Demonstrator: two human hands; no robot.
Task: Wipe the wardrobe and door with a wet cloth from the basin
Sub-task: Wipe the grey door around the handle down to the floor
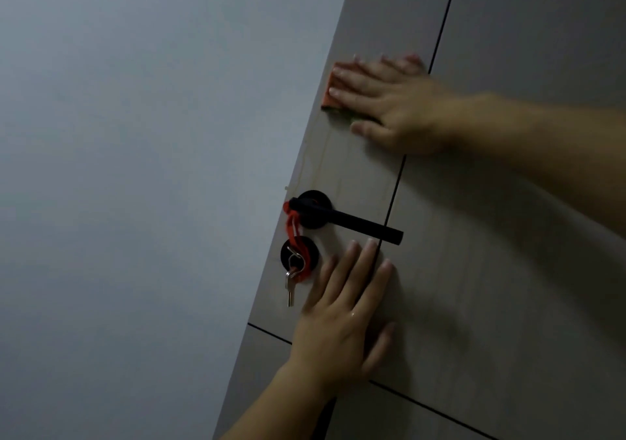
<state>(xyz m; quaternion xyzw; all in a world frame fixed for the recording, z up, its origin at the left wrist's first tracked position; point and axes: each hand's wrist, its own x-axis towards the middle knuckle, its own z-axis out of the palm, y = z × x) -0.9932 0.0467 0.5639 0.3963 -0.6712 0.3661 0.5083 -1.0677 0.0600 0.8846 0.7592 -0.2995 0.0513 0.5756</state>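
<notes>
Right hand [389, 100]: arm reaches in from the right, palm flat, fingers straight and spread, pressing an orange cloth [333, 92] against the door [508, 270]. The cloth sits high on the panel with its far end touching the door's free edge. Its lower rim looks greenish, though the light is too dim to be sure.

Left hand [342, 314]: forearm rises from below, palm flat on the door, fingers extended and slightly fanned, holding nothing. Fingertips lie just beneath the black lever handle [355, 221], thumb out to the side.

Beside that hand, a key [290, 287] hangs from the round lock plate [305, 253] on a red cord [294, 229] looped over the handle.

Thin dark grooves split the door into panels. Plain panel lies open to the right of both hands. A grey wall [135, 168] lies past the free edge.
</notes>
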